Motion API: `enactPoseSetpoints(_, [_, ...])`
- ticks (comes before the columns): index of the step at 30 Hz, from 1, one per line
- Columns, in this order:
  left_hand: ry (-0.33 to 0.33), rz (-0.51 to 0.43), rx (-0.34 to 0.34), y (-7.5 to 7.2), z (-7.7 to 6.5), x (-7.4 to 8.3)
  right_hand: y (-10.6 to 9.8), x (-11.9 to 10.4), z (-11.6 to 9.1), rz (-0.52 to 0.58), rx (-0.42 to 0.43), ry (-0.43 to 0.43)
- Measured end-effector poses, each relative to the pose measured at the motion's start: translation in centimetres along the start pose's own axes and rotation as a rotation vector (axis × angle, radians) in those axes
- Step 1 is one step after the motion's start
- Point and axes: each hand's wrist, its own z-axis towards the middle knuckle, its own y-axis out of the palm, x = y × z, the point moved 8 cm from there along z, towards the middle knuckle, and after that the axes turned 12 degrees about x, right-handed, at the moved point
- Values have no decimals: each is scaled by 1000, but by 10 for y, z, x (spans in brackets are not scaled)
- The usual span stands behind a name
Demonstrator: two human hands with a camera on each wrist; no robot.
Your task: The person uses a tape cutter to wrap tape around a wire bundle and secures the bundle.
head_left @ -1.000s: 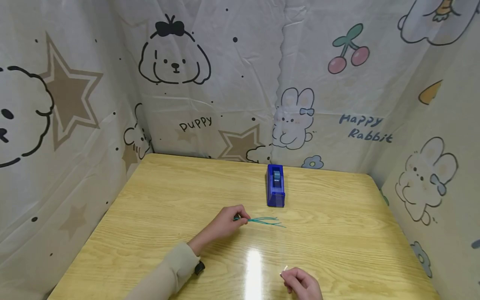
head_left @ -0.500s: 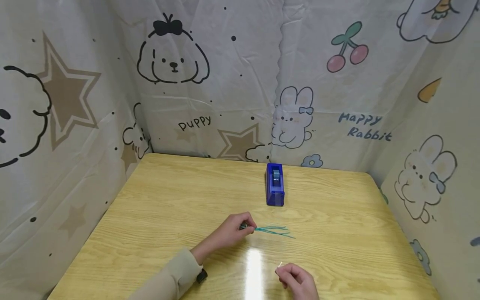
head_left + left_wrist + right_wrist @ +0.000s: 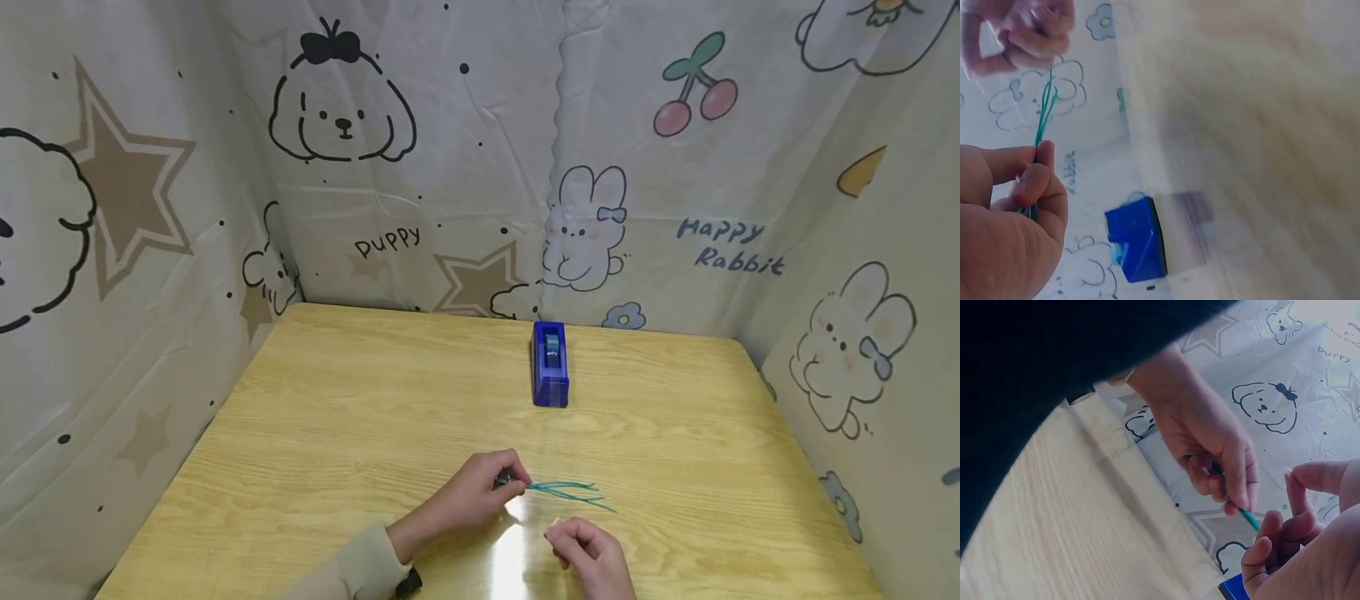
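Observation:
My left hand (image 3: 480,492) grips a bundle of thin green wires (image 3: 566,490) between thumb and fingers. The loose ends fan out to the right, and part of the bundle is hidden in the palm. Close by on the right, my right hand (image 3: 595,554) pinches a small clear strip, which looks like sticky tape (image 3: 1287,471), between thumb and forefinger. In the left wrist view, the wires (image 3: 1044,115) run from the left hand up toward the right hand (image 3: 1029,37). Whether hand and wires touch there, I cannot tell.
A blue tape dispenser (image 3: 551,367) with a tape roll stands near the back of the wooden table (image 3: 375,375). Patterned cloth (image 3: 480,150) hangs behind the table and along both sides.
My left hand has moved nearer and to the right with the wires, closing in on my right hand. The right hand has shifted slightly left, still pinching the clear strip.

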Motion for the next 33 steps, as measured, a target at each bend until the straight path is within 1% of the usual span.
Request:
enactPoseSetpoints(4, [7, 2, 28, 3, -6, 10, 3, 1, 0, 6, -11, 19])
enactPoseSetpoints(9, [44, -14, 43, 6, -14, 18, 4, 2, 1, 22, -12, -32])
enactPoseSetpoints(11, [65, -20, 41, 8, -17, 21, 4, 3, 1, 29, -17, -28])
enactPoseSetpoints(13, [74, -27, 38, 10, -18, 23, 3, 5, 1, 28, -18, -14])
enactPoseSetpoints(16, [67, -35, 35, 14, -21, 24, 0, 8, 1, 22, -10, 1])
enactPoseSetpoints(19, [69, -31, 41, 17, -24, 24, -3, 10, 0, 2, 3, -24])
enactPoseSetpoints(22, [70, -33, 50, 21, -26, 25, -6, 13, 0, -13, 15, -29])
enactPoseSetpoints(25, [70, -35, 62, 24, -27, 25, -9, 18, 0, -16, 23, 8])
enactPoseSetpoints(29, [74, -28, 76, 27, -29, 27, -13, 27, -1, -33, 27, 89])
enactPoseSetpoints(33, [61, -44, 52, 31, -32, 30, -17, 35, -3, -31, 18, 170])
